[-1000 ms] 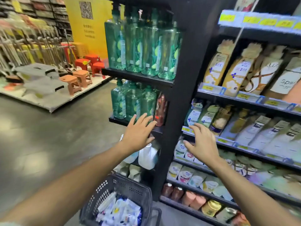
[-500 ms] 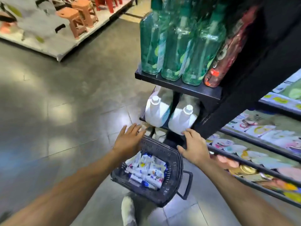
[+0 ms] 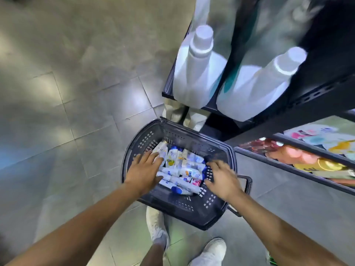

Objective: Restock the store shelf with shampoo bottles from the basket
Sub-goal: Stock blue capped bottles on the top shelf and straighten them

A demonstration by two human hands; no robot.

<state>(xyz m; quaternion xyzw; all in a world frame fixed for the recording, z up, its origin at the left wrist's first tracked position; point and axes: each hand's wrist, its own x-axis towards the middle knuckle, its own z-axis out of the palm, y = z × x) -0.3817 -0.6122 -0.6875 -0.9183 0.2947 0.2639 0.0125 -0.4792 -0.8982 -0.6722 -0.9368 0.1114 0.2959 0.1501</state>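
1. A person leaned over a dark plastic basket (image 3: 192, 133) on the floor, with both hands inside its rim.
2. The left hand (image 3: 143, 174) lay spread, fingers straight, its fingertips touching the shampoo bottles (image 3: 184, 167) heaped just ahead of it. It held nothing.
3. The right hand (image 3: 222, 181) was at the heap's other side with its fingers bent downward. Blur hid whether it gripped anything.
4. The bottles looked small, light and stiff, with glossy, probably slippery skins. As they lay crosswise, each seemed best taken round its middle, thumb opposite fingers.
5. Beyond both hands and higher up stood the black shelf (image 3: 315, 93), holding large white jugs (image 3: 196, 77).
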